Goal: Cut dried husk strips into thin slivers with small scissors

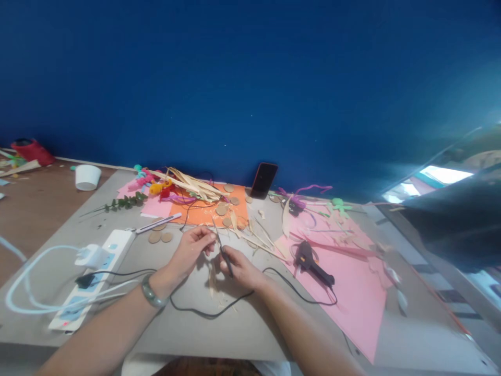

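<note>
My left hand (197,245), with a green bangle (152,292) at its wrist, is closed in a pinch near the middle of the table. What lies between its fingertips is too small to make out. Close beside it, my right hand (240,269) grips a slim dark tool (224,255) whose thin pointed end reaches up toward the left fingertips. Whether it is a knife or scissors I cannot tell. Pale husk scraps (212,279) lie under the hands. Just beyond them is an orange sheet (188,213) with wooden discs (221,209) and dried husk strips (195,187).
A black glue gun (313,263) rests on pink paper (352,303) at right, its cord looping below my hands. Left are a white power strip (117,243), a pen (158,223) and a white cup (87,177). A phone (264,180) leans on the blue wall.
</note>
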`<state>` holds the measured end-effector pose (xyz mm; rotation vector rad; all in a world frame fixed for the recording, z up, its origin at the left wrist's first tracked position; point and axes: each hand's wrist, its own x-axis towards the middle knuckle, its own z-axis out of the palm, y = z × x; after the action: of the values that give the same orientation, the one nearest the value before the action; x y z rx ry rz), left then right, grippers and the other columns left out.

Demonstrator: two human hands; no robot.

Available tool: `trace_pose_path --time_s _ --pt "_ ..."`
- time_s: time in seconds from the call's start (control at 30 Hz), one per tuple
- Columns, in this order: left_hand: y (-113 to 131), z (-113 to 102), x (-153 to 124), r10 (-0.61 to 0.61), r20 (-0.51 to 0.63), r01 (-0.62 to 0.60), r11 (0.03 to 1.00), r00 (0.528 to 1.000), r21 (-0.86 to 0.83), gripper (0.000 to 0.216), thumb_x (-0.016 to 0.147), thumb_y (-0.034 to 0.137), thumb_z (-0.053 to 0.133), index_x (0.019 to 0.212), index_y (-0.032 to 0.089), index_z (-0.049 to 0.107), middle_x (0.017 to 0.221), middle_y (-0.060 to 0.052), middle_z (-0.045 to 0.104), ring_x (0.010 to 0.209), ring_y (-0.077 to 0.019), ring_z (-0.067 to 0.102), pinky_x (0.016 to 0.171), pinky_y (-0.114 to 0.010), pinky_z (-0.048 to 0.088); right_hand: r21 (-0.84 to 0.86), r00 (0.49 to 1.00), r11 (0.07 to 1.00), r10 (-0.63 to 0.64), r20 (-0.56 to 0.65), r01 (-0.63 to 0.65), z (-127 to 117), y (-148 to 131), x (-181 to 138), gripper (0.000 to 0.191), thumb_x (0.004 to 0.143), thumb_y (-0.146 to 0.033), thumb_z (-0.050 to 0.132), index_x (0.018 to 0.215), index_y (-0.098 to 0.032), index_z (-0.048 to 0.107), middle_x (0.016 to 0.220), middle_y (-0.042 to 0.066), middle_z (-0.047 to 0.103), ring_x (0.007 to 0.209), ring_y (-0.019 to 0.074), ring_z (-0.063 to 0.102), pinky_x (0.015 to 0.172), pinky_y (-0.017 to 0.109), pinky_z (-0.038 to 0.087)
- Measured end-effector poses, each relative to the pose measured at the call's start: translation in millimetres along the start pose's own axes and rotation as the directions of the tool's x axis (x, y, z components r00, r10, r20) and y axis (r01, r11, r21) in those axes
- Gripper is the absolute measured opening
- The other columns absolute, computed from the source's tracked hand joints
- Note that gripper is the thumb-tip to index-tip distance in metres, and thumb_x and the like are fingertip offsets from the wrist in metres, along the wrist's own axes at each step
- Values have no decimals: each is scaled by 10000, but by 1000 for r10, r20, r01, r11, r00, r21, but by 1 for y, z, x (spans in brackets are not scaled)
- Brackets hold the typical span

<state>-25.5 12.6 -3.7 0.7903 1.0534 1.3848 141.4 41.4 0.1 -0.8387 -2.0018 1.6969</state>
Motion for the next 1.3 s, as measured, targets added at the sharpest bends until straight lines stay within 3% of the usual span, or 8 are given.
trace_pose_path --time_s 0.83,1.3 --pt "3 -1 0 15 -39 -13 999 999 31 201 690 315 710 664 148 603 540 18 577 486 -75 505 480 -183 406 -14 997 997 76 -15 -76 -2 1 1 321 751 -437 573 641 -185 407 612 -39 388 598 105 342 546 234 292" --pt "5 -2 0 4 -42 -3 1000 999 16 171 677 281 708 668 150 597 532 23 585 483 -81 520 477 -187 410 -40 996 995 87 -13 -87 -4 5 2 292 753 -398 568 637 -179 413 604 -49 372 583 95 331 536 225 287"
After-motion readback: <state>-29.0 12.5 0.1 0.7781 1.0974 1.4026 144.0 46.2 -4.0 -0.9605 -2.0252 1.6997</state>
